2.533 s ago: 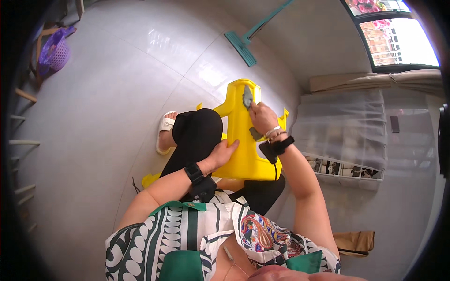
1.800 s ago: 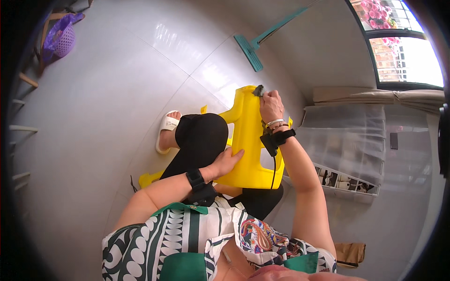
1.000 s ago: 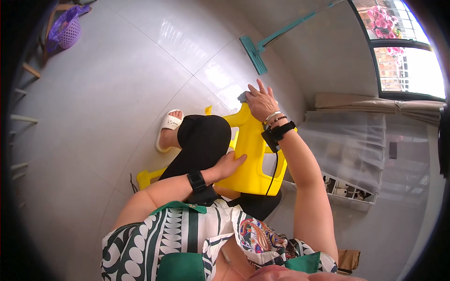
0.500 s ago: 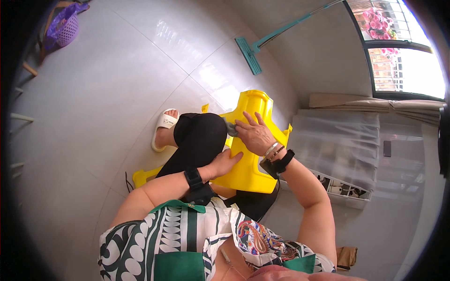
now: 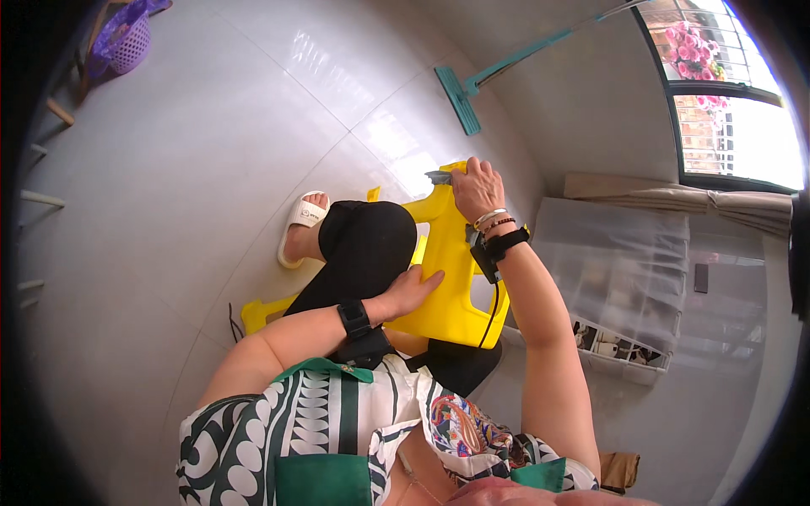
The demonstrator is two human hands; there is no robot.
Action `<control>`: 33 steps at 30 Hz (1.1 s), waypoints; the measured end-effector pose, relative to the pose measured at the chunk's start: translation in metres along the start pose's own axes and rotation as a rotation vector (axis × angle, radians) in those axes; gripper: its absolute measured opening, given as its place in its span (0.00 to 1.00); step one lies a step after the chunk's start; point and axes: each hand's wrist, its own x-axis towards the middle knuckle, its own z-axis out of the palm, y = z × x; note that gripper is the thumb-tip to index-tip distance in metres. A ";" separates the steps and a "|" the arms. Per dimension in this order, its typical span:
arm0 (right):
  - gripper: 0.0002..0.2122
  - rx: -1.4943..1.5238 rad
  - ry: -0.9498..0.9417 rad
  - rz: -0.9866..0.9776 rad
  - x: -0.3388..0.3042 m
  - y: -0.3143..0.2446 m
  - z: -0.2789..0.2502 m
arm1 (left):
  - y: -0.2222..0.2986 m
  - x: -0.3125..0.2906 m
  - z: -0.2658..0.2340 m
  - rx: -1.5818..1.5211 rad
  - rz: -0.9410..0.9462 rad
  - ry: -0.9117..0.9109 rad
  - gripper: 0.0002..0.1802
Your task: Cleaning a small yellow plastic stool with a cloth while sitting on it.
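A yellow plastic stool (image 5: 443,291) is tipped over in front of me, against my knee. My left hand (image 5: 409,291) grips its side, the thumb lying on the yellow surface and the other fingers largely hidden. Toward the stool's far end, my right hand (image 5: 479,187) is closed round a grey cloth (image 5: 439,177) pressed to the yellow plastic. Part of the cloth sticks out to the left of its curled fingers. Each wrist wears a black strap, and a cable runs from the right one across the stool.
A teal flat mop (image 5: 460,101) leans by the wall ahead. To the right stands a box of compartments (image 5: 620,350) under a translucent cover. Far left are a purple basket (image 5: 128,46) and several furniture legs. A window (image 5: 730,93) is at the upper right.
My right hand has moved forward along the stool to its far end with the grey cloth, its fingers now curled. My left hand keeps its hold on the stool.
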 end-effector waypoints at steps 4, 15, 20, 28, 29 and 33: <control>0.08 0.055 -0.055 -0.037 -0.003 -0.001 0.000 | -0.005 0.002 0.000 -0.001 0.023 0.009 0.26; 0.08 0.256 -0.254 -0.226 -0.050 -0.013 -0.031 | -0.005 0.001 -0.003 -0.055 0.027 -0.003 0.26; 0.07 0.393 -0.093 -0.104 -0.027 -0.015 -0.031 | -0.001 -0.003 -0.004 -0.037 0.052 0.002 0.26; 0.07 0.087 -0.286 -0.314 -0.020 -0.041 -0.008 | 0.005 -0.007 -0.004 -0.065 0.015 -0.027 0.25; 0.07 0.092 -0.290 -0.226 -0.014 -0.038 -0.008 | 0.003 -0.006 -0.004 -0.065 0.012 -0.025 0.25; 0.06 0.079 -0.194 -0.105 0.013 -0.011 -0.005 | 0.004 -0.003 -0.003 -0.052 0.007 -0.047 0.31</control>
